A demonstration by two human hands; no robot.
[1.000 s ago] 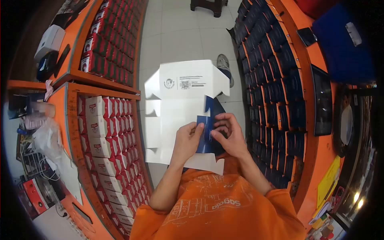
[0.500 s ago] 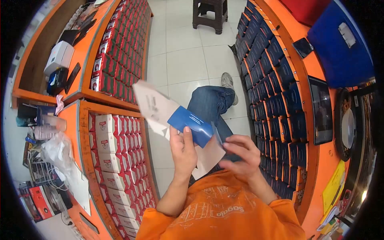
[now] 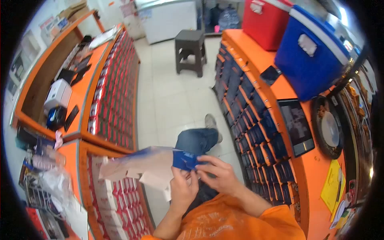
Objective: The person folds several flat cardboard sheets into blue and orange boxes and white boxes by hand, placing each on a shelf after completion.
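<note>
A partly folded cardboard carton is held in front of my knee, with a pale inner side and a blue printed panel. Its long pale flaps stretch out to the left, blurred by motion. My left hand pinches the carton's near edge, just under the blue panel. At the panel's right end, my right hand has its fingers closed on the edge. The fingertips of both hands nearly meet there. Part of the carton is hidden behind the fingers.
Dark blue cartons fill the right shelf; red and green ones and white and red ones are stacked left. A tablet, blue cooler and red cooler stand on the right counter. A stool is ahead.
The camera view has tipped up, showing more of the room. The carton has swung flatter, and the blue panel's end is now folded between both hands. My right hand has closed in beside the left.
</note>
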